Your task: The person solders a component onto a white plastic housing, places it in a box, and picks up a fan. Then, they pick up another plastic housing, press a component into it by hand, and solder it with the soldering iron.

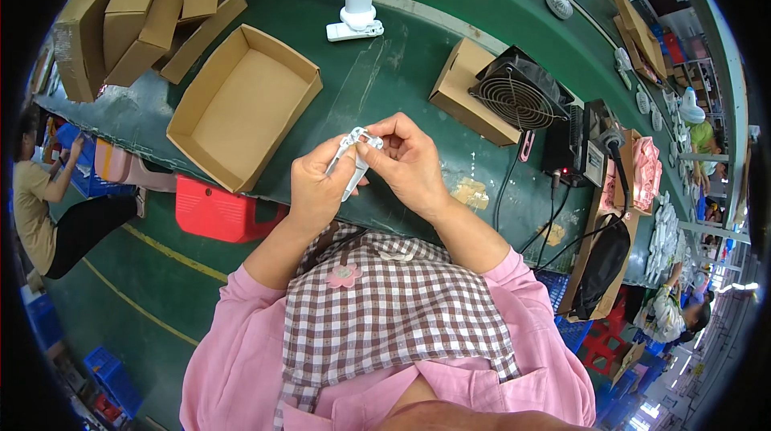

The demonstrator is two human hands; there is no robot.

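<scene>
Both my hands meet over the near side of the green table, around a small white plastic part [351, 159] that looks like a shell with a rounded, open top end. My left hand [317, 182] is closed on its left side, thumb laid along it. At its upper right edge my right hand [408, 159] pinches with thumb and fingers. Whether a smaller piece sits between the right fingertips, I cannot tell. Beyond my hands a white handheld fan [359, 1] stands upright on its base.
An open cardboard box [241, 102] lies to the left, with stacked cartons [148, 13] behind it. On the right are a black fan with a wire grille [518, 98], a black power unit [566, 146] and loose cables. A red stool [213, 210] stands left below the table; people sit farther off.
</scene>
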